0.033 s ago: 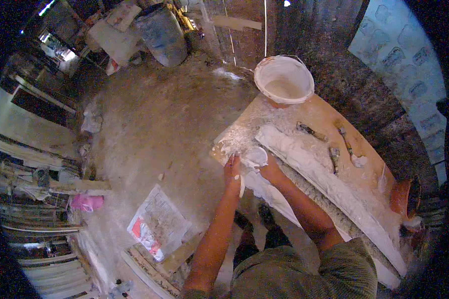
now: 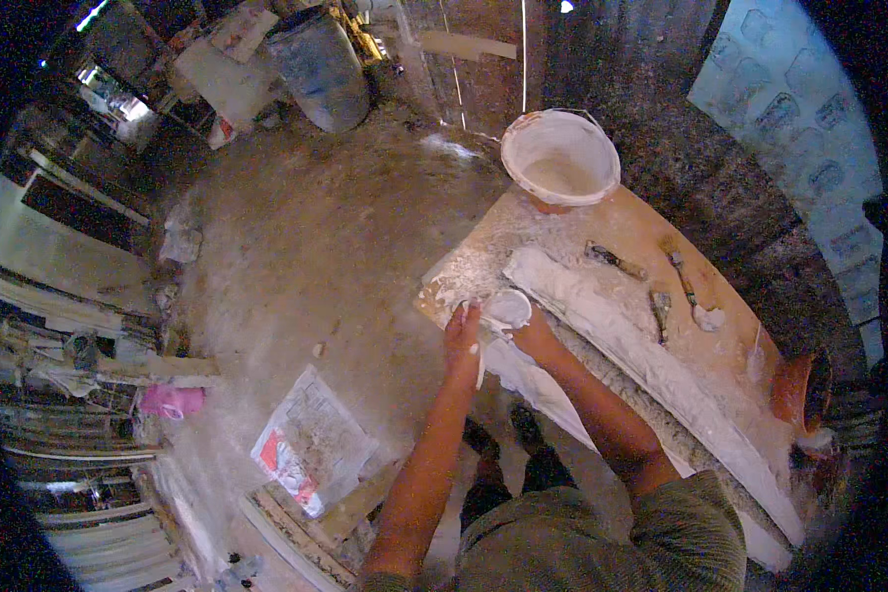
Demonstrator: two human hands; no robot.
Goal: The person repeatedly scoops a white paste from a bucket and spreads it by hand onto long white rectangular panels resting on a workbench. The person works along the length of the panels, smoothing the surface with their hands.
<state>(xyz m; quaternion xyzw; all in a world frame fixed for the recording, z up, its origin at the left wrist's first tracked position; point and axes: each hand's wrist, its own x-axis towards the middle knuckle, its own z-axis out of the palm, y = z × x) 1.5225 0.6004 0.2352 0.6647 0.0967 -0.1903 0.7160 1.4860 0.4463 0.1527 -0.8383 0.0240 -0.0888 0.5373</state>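
My right hand (image 2: pixel 535 337) grips a small round white cup (image 2: pixel 508 309) by its near right side, above the left end of the work table. Beside it, my left hand (image 2: pixel 461 333) is closed at the table's edge, its fingers drawn together over whitish stuff too small to name. White smears mark its wrist. A pale strip (image 2: pixel 481 367) hangs just under that hand. From near the cup, a long white plaster-coated moulding (image 2: pixel 641 367) runs down the table (image 2: pixel 553 232) to the lower right.
A white-crusted bucket (image 2: pixel 562 163) stands at the table's far end. Handled tools (image 2: pixel 617 260) lie right of the moulding, and a terracotta-coloured pot (image 2: pixel 794 393) sits at the right edge. On the floor are a flattened white sack (image 2: pixel 316 444) and a pink item (image 2: pixel 173 401); a dark barrel (image 2: pixel 321 74) stands behind.
My left hand has shifted slightly to the right and its fingers have drawn together. The right hand and the cup have barely moved.
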